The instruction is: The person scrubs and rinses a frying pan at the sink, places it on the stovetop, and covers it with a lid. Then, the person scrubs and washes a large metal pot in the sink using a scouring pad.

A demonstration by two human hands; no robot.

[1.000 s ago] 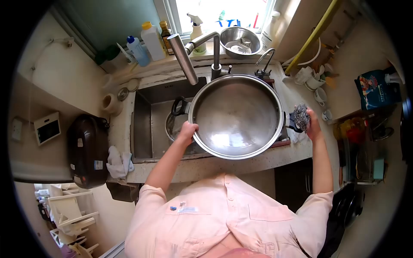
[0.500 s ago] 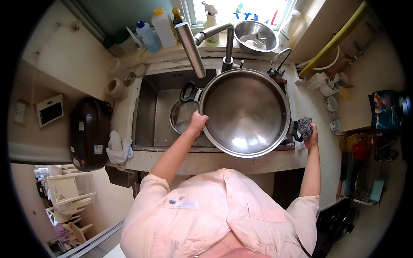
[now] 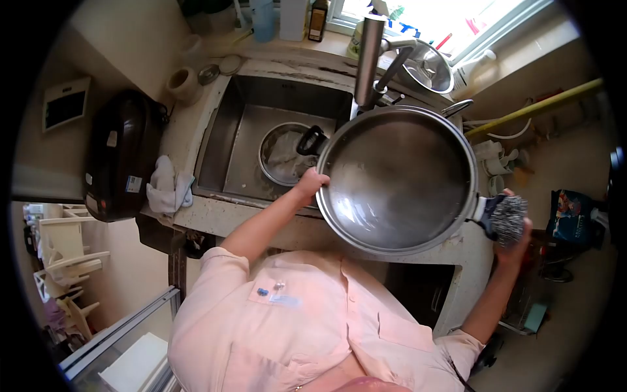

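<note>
A wide stainless steel pan (image 3: 401, 179) with two black side handles is held up over the right part of the sink and the counter edge, its inside facing me. My left hand (image 3: 312, 183) grips its left rim, the thumb over the edge and the other fingers hidden underneath. At the pan's right black handle (image 3: 482, 219), my right hand (image 3: 516, 248) is closed on a grey steel wool scourer (image 3: 509, 217). The scourer lies against that handle; whether my fingers also grip the handle is hidden.
Inside the steel sink (image 3: 232, 153) sits a round metal bowl (image 3: 266, 157) with something pale in it. The faucet (image 3: 369, 62) rises just behind the pan. A white cloth (image 3: 166, 186) and a dark brown appliance (image 3: 124, 153) are on the left; another steel bowl (image 3: 441, 78) stands by the window.
The pan has come closer and to the right in view, with both hands still on it. My head view has turned, so the sink and surroundings appear rotated.
</note>
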